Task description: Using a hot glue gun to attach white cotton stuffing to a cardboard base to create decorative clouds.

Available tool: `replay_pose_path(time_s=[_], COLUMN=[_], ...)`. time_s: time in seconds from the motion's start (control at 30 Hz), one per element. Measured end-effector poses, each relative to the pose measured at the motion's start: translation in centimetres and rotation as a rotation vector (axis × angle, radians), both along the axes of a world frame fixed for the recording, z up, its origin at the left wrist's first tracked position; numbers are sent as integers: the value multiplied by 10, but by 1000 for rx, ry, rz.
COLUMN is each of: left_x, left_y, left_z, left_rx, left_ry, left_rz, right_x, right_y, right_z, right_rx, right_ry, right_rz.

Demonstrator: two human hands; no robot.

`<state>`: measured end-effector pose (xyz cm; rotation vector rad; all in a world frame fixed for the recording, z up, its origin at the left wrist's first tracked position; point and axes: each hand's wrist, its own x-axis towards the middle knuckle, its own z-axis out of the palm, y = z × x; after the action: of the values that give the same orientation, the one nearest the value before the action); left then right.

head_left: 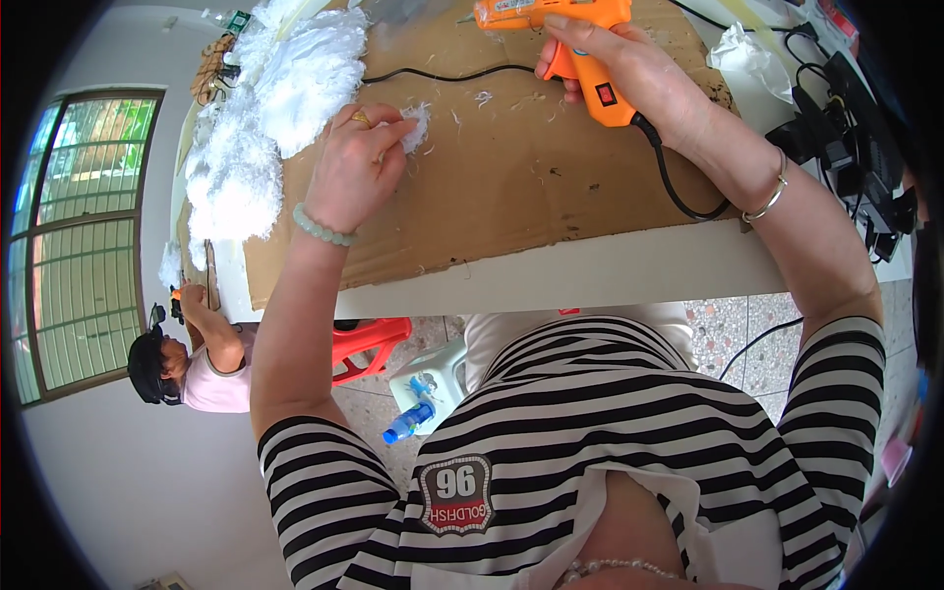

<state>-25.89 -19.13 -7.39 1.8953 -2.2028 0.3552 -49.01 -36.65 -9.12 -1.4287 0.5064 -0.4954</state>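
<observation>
My right hand (657, 84) is wrapped round the handle of an orange hot glue gun (602, 96), its nozzle pointing left at the top of the view. A black cord runs from the handle's base. My left hand (356, 165) is closed, fingertips pinched at a small tuft of white fluffy fibre (418, 130) over the brown cardboard sheet (492, 202). Part of the tuft is hidden behind the fingers. Just left of that hand lies a large heap of white fluffy material (305, 84).
Cardboard covers much of the white table (570, 275); thin white strands lie on it. A black cable (452, 77) crosses its far part. Crumpled white tissue (752, 61) and black power strips (851, 147) are at right. Another person (211, 369) works at left, near a red stool (369, 346).
</observation>
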Motion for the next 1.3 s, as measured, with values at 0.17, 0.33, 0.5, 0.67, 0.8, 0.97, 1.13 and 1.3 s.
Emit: replay_pose_path(time_s=[0.17, 0.33, 0.5, 0.67, 0.8, 0.97, 1.13, 1.3], left_x=[22, 47, 19, -5, -2, 5, 11, 9], left_y=[13, 36, 44, 31, 33, 33, 27, 20], left_z=[6, 3, -8, -11, -18, -29, -31, -24], left_rx=[103, -106, -133, -209, -210, -253, -190, -71], left_ry=[515, 896, 490, 332, 125, 45, 204, 258], left_rz=[219, 548, 287, 204, 239, 215, 347, 466], right_x=[0, 1, 3, 3, 4, 6, 4, 1], right_y=[-2, -1, -4, -3, -5, -4, -2, -5], right_z=[0, -2, -4, -4, -4, -4, -2, -5], right_rx=[-43, 13, -7, -18, 2, 14, -4, -19], right_ry=[-5, -7, 0, -81, -1, 2, -19, -54], right_rz=[45, -6, 17, 23, 19, 16, 33, 39])
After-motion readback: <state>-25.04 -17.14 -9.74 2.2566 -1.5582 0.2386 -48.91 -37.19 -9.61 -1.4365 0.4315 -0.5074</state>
